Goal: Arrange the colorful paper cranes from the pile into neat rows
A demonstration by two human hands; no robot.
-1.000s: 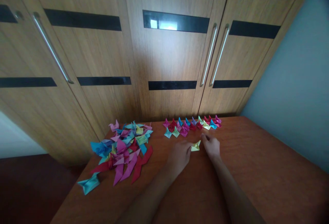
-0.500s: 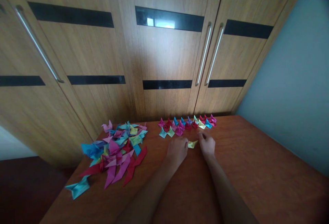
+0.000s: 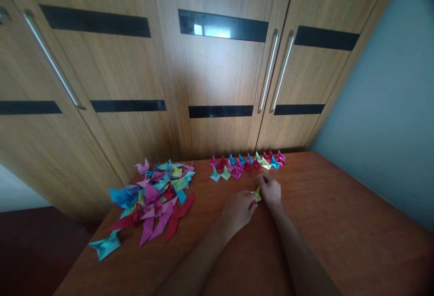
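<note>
A small yellow folded-paper piece [image 3: 257,194] is between my two hands, just above or on the brown table [image 3: 305,223]; I cannot tell which. My left hand [image 3: 238,210] has its curled fingers at the paper's left edge, thumb below. Against the right side rests my right hand [image 3: 270,192], its fingers bent and closed at the pointed tip. Part of the paper is hidden by the fingertips. Behind the hands stand small folded-paper pieces [image 3: 237,168] in pink, red, blue, green and yellow, set close together in rows.
On the left lies a loose heap of coloured folded paper [image 3: 152,201], some pieces long and flat. One teal piece [image 3: 106,245] lies apart near the left table edge. A wooden wardrobe [image 3: 220,69] with metal handles rises behind the table, with a blue-grey wall [image 3: 379,119] at right.
The yellow paper has turned, its tip now pointing up, and it meets the right hand's fingers. My left hand has lowered slightly and its thumb shows. The view has shifted a little to the right.
</note>
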